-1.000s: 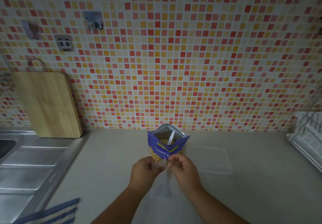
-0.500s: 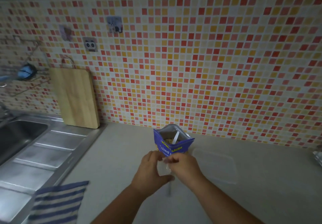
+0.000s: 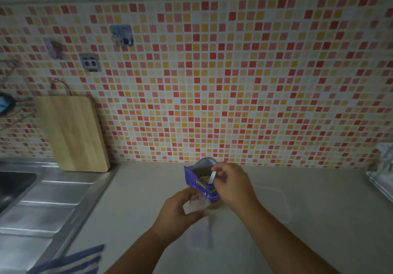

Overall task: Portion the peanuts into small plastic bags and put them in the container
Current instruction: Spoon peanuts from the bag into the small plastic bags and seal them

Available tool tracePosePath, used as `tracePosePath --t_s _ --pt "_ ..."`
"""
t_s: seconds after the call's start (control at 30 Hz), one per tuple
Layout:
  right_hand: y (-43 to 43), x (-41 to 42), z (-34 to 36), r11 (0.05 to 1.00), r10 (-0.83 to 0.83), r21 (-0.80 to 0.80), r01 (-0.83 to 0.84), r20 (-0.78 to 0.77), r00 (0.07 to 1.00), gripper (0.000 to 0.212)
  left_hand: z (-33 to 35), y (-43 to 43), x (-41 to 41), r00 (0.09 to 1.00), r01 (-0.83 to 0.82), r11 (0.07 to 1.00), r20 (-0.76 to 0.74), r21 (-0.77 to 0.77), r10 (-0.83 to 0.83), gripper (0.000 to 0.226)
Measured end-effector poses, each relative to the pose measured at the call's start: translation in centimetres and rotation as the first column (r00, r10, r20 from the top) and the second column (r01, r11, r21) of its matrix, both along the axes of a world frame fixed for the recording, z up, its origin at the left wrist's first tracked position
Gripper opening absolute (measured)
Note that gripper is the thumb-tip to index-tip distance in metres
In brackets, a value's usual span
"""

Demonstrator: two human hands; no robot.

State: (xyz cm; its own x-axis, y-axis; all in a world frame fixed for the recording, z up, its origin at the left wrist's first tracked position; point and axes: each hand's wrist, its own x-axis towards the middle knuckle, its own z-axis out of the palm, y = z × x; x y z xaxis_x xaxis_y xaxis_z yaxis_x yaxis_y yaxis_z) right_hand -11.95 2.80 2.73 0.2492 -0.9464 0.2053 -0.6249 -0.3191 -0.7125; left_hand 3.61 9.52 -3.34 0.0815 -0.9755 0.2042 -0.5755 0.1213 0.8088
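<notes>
Moving my right hand from small bag, now pinching scoop in peanut pouch; left hand grips small bag; filling likely next.

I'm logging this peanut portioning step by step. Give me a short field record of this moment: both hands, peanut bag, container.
left hand: holds small plastic bag in front of the peanut bag
right hand: pinches white spoon standing in the peanut bag
peanut bag: blue, upright, top open, on counter
container: clear, on counter right of the peanut bag, partly behind right hand
stage: spoon not yet lifted out
</notes>
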Motion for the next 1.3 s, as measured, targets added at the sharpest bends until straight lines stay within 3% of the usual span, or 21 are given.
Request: tracePosePath --t_s 0.07,0.17,0.23,0.37,0.47,0.6,0.83,1.0,1.1,1.2,1.3 --pt "-1.7 0.1 0.3 0.997 -0.027 -0.072 0.015 -0.156 0.987 0.037 0.1 -0.2 0.4 1.000 0.023 1.000 -0.013 -0.011 -0.023 0.039" --pt "-3.3 1.1 0.3 1.000 0.025 0.018 -0.019 -0.415 0.910 0.032 0.5 -0.9 1.2 1.000 0.019 1.000 -0.015 -0.023 -0.020 0.036" --pt "-3.5 1.8 0.4 0.998 0.049 0.058 -0.023 -0.489 0.871 0.022 0.9 -1.8 1.9 1.000 -0.005 1.000 -0.020 -0.011 0.005 0.031" --pt "-4.1 2.2 0.1 0.995 0.013 0.088 0.044 -0.563 0.827 0.028 2.1 -3.6 2.7 1.000 0.014 1.000 -0.004 -0.019 -0.014 0.023" --pt "-4.7 2.3 -0.8 0.992 -0.015 0.094 0.079 -0.544 0.839 0.027 2.9 -4.8 2.8 0.994 0.069 0.998 0.082 -0.013 -0.067 0.023" --pt "-5.4 1.8 -1.1 0.974 -0.096 0.152 0.167 -0.391 0.915 0.024 3.0 -5.9 2.6 0.976 0.113 0.993 0.181 0.042 -0.119 0.024" --pt "-6.8 0.4 -2.1 0.950 -0.169 0.214 0.228 -0.262 0.950 0.025 3.3 -6.6 2.8 0.991 0.098 0.990 0.080 0.102 -0.107 0.023" --pt "-7.0 -1.3 -1.9 0.919 -0.281 0.242 0.310 -0.145 0.949 0.027 4.5 -7.3 3.8 0.999 -0.004 0.997 0.044 0.074 0.001 0.029" --pt "-7.5 -2.1 -1.3 0.864 -0.244 0.390 0.319 -0.229 0.942 0.032 4.8 -7.6 4.6 0.992 -0.047 0.997 0.120 0.063 0.040 0.036" --pt "-8.7 -2.5 -0.1 0.738 -0.230 0.533 0.413 -0.376 0.897 0.037 4.9 -8.0 5.0 0.966 -0.036 0.998 0.257 0.050 0.023 0.043" --pt "-9.5 -3.2 0.7 0.668 -0.317 0.590 0.453 -0.326 0.891 0.037 5.0 -8.2 4.7 0.911 -0.009 0.999 0.413 0.049 -0.012 0.048"
